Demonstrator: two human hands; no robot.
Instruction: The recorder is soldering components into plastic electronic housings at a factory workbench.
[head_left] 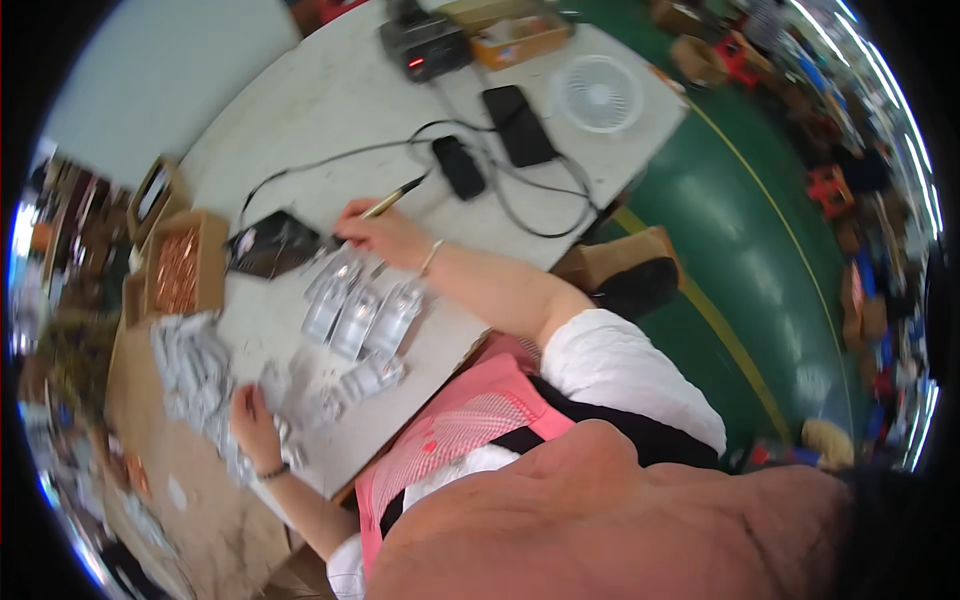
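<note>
My right hand is closed around a slim soldering iron with a gold handle and a black cord end. It is over the table, beside a dark stand-like block. Below that hand lie several clear-and-silver plastic housings in a row, with another housing nearer me. My left hand is at the edge of a heap of white-grey parts, its fingers curled together. What those fingers hold, if anything, is too small to make out.
On the left stands a cardboard box of copper-coloured pieces. Farther back are a black unit with a red light, an orange-edged box, a round white fan, two dark phone-like devices and looping black cables.
</note>
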